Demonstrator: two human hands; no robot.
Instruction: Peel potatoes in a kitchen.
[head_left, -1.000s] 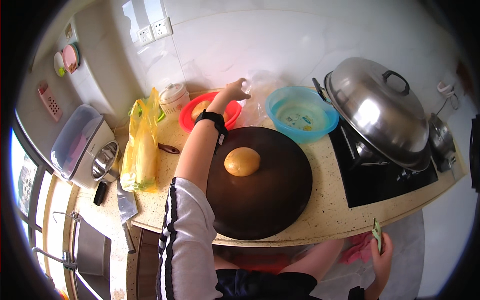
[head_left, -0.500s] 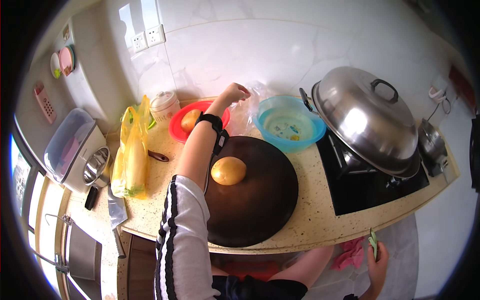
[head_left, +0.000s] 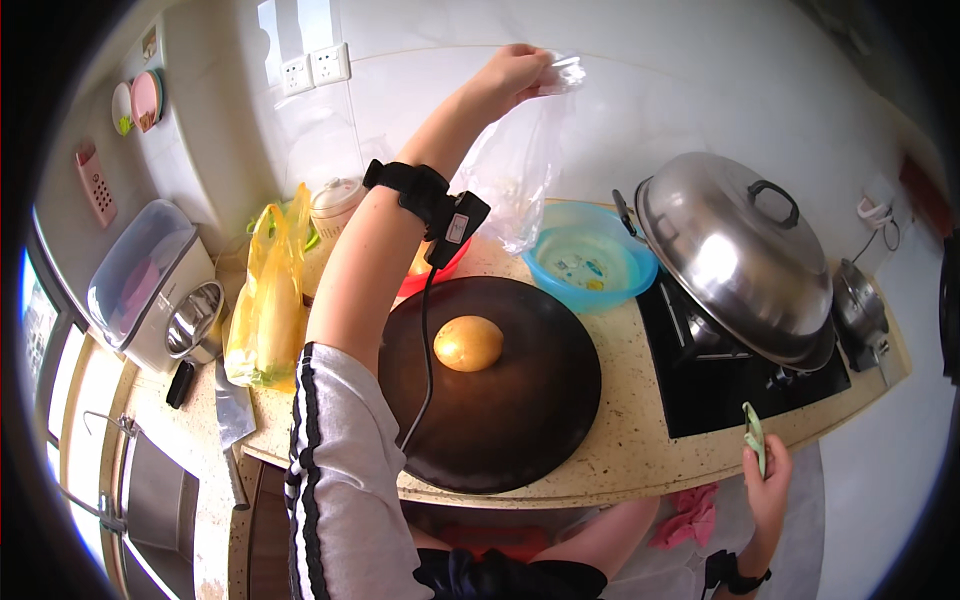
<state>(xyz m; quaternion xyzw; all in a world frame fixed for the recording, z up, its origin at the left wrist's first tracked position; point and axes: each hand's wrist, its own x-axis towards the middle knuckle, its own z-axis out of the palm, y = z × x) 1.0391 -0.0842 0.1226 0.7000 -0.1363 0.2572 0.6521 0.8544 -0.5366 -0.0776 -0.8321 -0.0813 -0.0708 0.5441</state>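
Note:
My left hand [head_left: 515, 75] is raised high in front of the wall, its fingers closed on the top of a clear plastic bag [head_left: 515, 165]. The bag hangs down between the red basin [head_left: 458, 262] and the blue basin [head_left: 645, 270]. Below my left forearm, a yellow-skinned potato [head_left: 468, 343] lies on a dark round board [head_left: 500, 430]. At the lower right, beyond the counter's front edge, my right hand [head_left: 768, 487] grips a light green peeler [head_left: 754, 438] pointing upward. My left arm hides most of the red basin.
A large domed steel lid [head_left: 735, 255] sits over the black stove [head_left: 690, 400]. On the left are a yellow plastic bag [head_left: 270, 330], a cleaver [head_left: 235, 405], a steel bowl [head_left: 195, 320] and a sink [head_left: 160, 500]. A pink cloth [head_left: 688, 515] lies on the floor.
My left hand has risen from above the red basin and now lifts the clear bag off the counter. My right hand, with the peeler, has shifted slightly up.

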